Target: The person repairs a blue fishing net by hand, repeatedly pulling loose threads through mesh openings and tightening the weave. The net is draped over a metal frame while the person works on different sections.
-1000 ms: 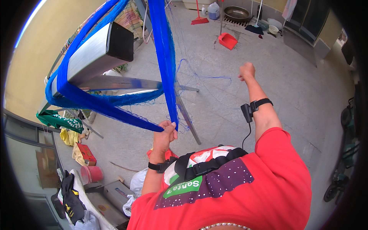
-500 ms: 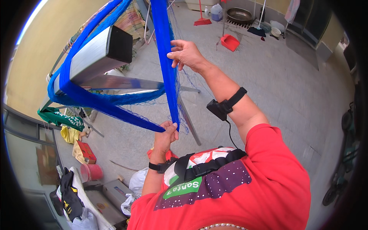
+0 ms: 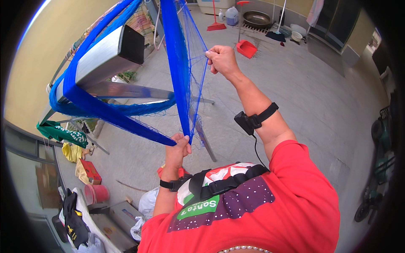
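A long skein of blue thread [image 3: 117, 119] loops around a metal beam [image 3: 97, 63] with a black end cap, on a metal frame [image 3: 122, 89]. My left hand [image 3: 179, 152] is closed on the skein at its lowest bend, below the frame. My right hand [image 3: 219, 61], raised to the right of the skein, pinches a few fine blue threads [image 3: 198, 92], which stretch out from the bundle in a thin web. A green patterned cloth [image 3: 61, 133] hangs at the frame's left side.
At the back stand a red broom [image 3: 216, 26], a red dustpan [image 3: 246, 49], a metal basin [image 3: 257, 19] and jugs. Lower left are a red bucket [image 3: 95, 194], a red box and piled bags [image 3: 78, 217]. Dark wheeled equipment [image 3: 379, 156] lines the right edge.
My right hand has come leftward to the skein, then back slightly right with its fingers closed on threads, spreading them away from the bundle. My left hand has barely moved.
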`<state>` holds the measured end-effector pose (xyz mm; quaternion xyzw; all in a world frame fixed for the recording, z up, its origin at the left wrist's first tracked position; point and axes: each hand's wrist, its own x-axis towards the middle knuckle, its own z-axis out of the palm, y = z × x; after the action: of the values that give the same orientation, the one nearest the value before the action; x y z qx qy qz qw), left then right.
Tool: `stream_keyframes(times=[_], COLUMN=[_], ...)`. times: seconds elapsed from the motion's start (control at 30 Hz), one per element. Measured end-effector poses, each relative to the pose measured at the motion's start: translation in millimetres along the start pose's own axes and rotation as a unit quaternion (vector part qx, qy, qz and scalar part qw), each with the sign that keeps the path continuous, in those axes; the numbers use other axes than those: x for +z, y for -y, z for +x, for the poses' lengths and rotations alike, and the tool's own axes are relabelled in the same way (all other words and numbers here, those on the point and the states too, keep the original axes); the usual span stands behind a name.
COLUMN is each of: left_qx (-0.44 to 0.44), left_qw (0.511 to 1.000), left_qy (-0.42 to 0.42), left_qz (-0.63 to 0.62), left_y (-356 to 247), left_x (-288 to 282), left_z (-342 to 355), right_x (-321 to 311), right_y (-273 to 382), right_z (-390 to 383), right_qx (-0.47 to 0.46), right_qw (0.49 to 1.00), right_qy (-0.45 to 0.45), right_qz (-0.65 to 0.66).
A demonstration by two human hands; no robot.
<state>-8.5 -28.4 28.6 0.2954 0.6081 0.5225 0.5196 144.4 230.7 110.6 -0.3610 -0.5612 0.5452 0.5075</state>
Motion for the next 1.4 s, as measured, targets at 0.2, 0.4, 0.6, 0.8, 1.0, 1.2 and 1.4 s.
stream_keyframes(times=[0.2,0.4,0.6,0.8,1.0,1.2,1.4], left_qx=[0.01,0.008,0.021,0.022,0.022,0.018,0.022], left_qw=[1.0,1.0,1.0,1.0,1.0,1.0,1.0], left_qy=[-0.016,-0.004,0.004,-0.012,0.002,0.024,0.012], left_qz=[0.001,0.007,0.009,0.009,0.007,0.008,0.001], left_y=[1,0,1,0,-1,-3,-3], left_x=[1,1,0,2,4,3,6], left_z=[1,1,2,2,1,2,-1], right_x=[-32,-70,-95,-126,-88,16,48], right_y=[-7,-15,-20,-24,-51,-43,-33], right_z=[-4,-5,-13,-15,-38,-87,-79], right_qx=[-0.025,0.034,0.038,0.032,0.078,0.196,0.148], right_qw=[0.998,0.996,0.995,0.965,0.956,0.966,0.971], right_qy=[-0.05,-0.084,-0.087,-0.258,-0.279,0.166,0.155], right_qz=[-0.038,-0.01,-0.014,0.032,0.053,-0.028,0.104])
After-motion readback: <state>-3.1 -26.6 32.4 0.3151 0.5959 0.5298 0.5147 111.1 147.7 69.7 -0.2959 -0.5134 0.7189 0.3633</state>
